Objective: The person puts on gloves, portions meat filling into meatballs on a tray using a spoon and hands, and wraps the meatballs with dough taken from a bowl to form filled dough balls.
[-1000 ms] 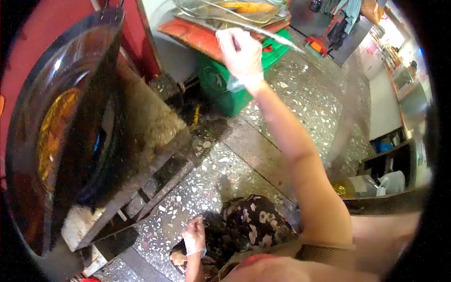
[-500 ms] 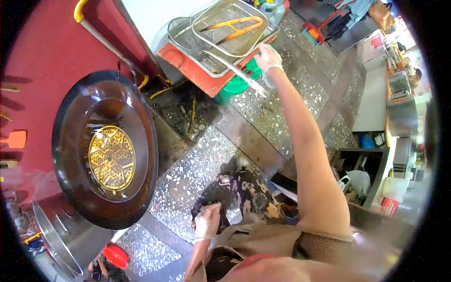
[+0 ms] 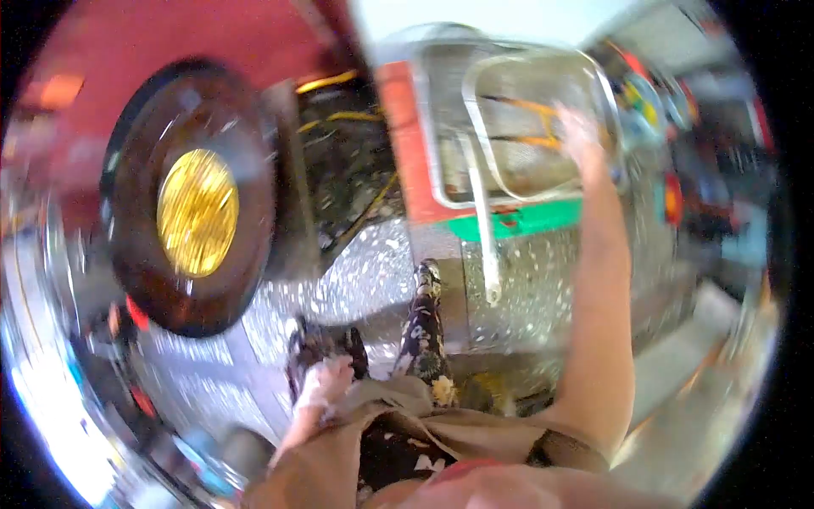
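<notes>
My right hand (image 3: 580, 140), in a clear glove and blurred, is over yellow-orange tongs (image 3: 527, 105) at their bent end. Whether the fingers grip them I cannot tell. The tongs lie in a rectangular wire-mesh basket (image 3: 471, 114) on a metal tray (image 3: 430, 157). A long pale handle (image 3: 485, 237) sticks out over the tray's near edge. My left hand (image 3: 328, 382), also gloved, hangs low by my apron with its fingers curled in and nothing visible in them.
A big dark wok (image 3: 254, 161) stands at left, with a round golden perforated plate (image 3: 199, 214) inside. Under the tray are a red-orange board (image 3: 400, 119) and a green tub (image 3: 526, 222). Speckled floor (image 3: 365, 263) lies between wok and tray.
My view has turned, bringing the tray more to the centre. My right hand has gone from the tray's near corner to over the tongs. The left hand stays low by my body.
</notes>
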Demonstrator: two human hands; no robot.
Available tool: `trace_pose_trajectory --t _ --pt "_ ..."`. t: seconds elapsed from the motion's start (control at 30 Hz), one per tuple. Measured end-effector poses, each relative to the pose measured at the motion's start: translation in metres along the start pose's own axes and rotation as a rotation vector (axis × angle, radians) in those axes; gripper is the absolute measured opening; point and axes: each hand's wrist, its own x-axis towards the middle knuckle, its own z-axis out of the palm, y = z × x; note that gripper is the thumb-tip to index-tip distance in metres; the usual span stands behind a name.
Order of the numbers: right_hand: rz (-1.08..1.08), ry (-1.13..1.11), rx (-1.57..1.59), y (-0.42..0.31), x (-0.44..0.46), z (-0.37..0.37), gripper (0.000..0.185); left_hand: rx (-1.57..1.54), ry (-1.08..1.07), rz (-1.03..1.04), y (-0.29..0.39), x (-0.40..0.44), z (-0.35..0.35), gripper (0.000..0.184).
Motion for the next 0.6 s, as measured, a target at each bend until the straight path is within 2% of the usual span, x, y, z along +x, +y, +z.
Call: trace_pose_trajectory --t 0.03,0.07,0.1,0.13,0.2,0.23,0.27,0.33,0.4,0.47,0.5,0.53,0.57,0.6 --pt "-0.068 -0.043 -0.068 0.008 0.0 -0.003 0.076 -0.058 0.04 0.035 -0.005 -0.006 0.001 0.025" --pt "0.055 -0.229 -0.204 -0.031 -0.007 -0.064 0.067 -0.114 0.088 0.068 -0.009 -0.015 0.0 0.025" --pt "-0.273 0.266 -0.223 0.02 -0.019 -0.018 0.065 -0.166 0.092 0.031 -0.002 -0.022 -0.013 0.026" --pt "0.082 -0.082 -0.244 -0.027 -0.03 -0.077 0.06 -0.214 0.093 0.009 -0.002 -0.034 -0.029 0.026" --pt "0.145 0.045 -0.175 -0.038 -0.071 -0.116 0.062 -0.285 0.177 0.064 -0.032 -0.049 -0.033 0.027" --pt "0.145 0.123 0.085 -0.039 -0.096 -0.131 0.067 -0.262 0.186 0.046 -0.047 -0.057 -0.039 0.027" --pt "0.135 0.121 0.061 -0.058 -0.113 -0.147 0.067 -0.235 0.194 0.044 -0.062 -0.062 -0.048 0.027" --pt "0.192 0.273 0.643 -0.118 -0.162 -0.18 0.075 -0.19 0.226 0.062 -0.102 -0.072 -0.064 0.028" --pt "0.142 -0.031 0.752 -0.231 -0.209 -0.237 0.08 -0.189 0.189 0.075 -0.149 -0.079 -0.08 0.029" --pt "0.142 -0.483 0.985 -0.354 -0.251 -0.282 0.073 -0.008 0.129 0.129 -0.203 -0.082 -0.098 0.033" --pt "0.162 -0.749 1.261 -0.409 -0.268 -0.297 0.067 -0.063 0.128 0.073 -0.222 -0.091 -0.118 0.034" --pt "0.318 -0.987 1.542 -0.456 -0.281 -0.297 0.059 0.044 0.115 0.033 -0.255 -0.088 -0.122 0.033" --pt "0.495 -1.036 1.827 -0.507 -0.292 -0.28 0.051 0.066 0.355 0.146 -0.295 -0.086 -0.117 0.031" --pt "0.529 -1.168 1.852 -0.565 -0.285 -0.311 0.047 0.019 0.293 0.041 -0.297 -0.112 -0.158 0.03"
